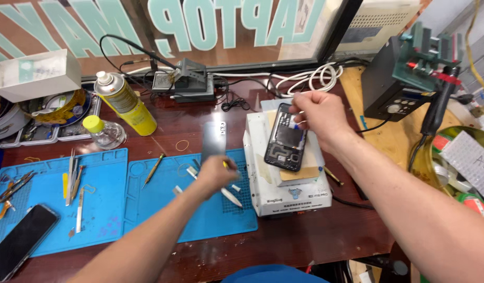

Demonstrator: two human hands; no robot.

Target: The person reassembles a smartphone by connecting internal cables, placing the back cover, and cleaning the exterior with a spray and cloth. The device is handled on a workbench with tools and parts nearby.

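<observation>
Over the blue mat, the left hand grips a grey phone back panel, holding it upright. Farther off, the right hand pinches the top of an opened phone lying on the white heating plate

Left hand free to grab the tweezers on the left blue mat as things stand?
Probably not without putting something down: the left hand already holds a grey phone back panel. The path itself looks open; the tweezers lie uncovered on the left blue mat.

Bare table near the front, open gap mid-table, yellow spray can far left, white heating box blocking right
</observation>
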